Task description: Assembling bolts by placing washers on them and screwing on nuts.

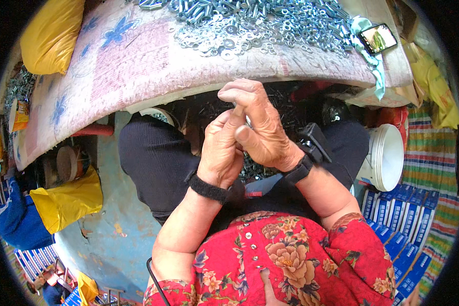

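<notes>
Hands together: my left hand [220, 150] and right hand [268, 127], fingers curled inward, pinch between them a small metal part [248, 121], largely hidden, just short of the tabletop [137, 64]. Beyond lies a heap of loose fasteners [270, 25]. Step in hand, I judge: fitting pieces by fingertip; the next move calls for steady alignment and perhaps a light twist.

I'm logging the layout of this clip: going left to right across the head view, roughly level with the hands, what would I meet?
Red tube, left knee in dark trousers, left hand, right hand, black wrist device, white bucket, striped sheet.
</notes>
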